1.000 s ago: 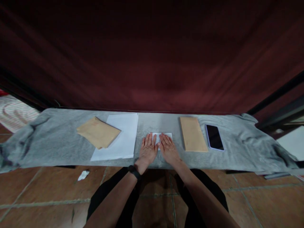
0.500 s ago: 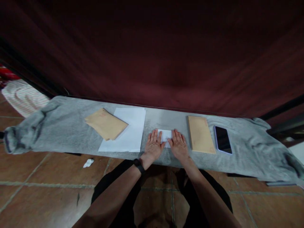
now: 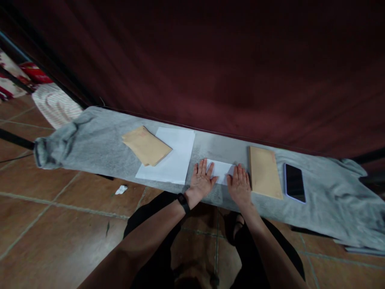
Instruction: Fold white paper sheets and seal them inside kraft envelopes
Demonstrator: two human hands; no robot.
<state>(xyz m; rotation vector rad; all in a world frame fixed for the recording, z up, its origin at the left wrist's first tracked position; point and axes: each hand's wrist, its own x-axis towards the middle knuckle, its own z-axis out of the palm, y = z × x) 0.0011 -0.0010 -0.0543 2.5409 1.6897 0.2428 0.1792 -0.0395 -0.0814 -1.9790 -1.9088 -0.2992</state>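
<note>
A small folded sheet of white paper (image 3: 221,170) lies flat on the grey cloth in front of me. My left hand (image 3: 202,180) rests on its left end, palm down with fingers spread. On the right end lies my right hand (image 3: 240,185), also palm down, its fingers stretched out. The middle of the paper shows between the two hands; its ends are partly hidden beneath them. Left of my hands is a stack of larger white sheets (image 3: 180,154), with several brown envelopes (image 3: 147,146) lying across its left part. To the right sits a neat stack of brown envelopes (image 3: 265,171).
A phone (image 3: 294,182) in a light purple case lies right of the envelope stack. The grey cloth (image 3: 90,140) covers a long narrow bench, with a dark red curtain (image 3: 192,80) behind it. A crumpled white scrap (image 3: 121,190) is on the tiled floor.
My hands have moved apart along the folded paper, so more of it shows between them. The whole view has turned slightly, tilting the bench.
</note>
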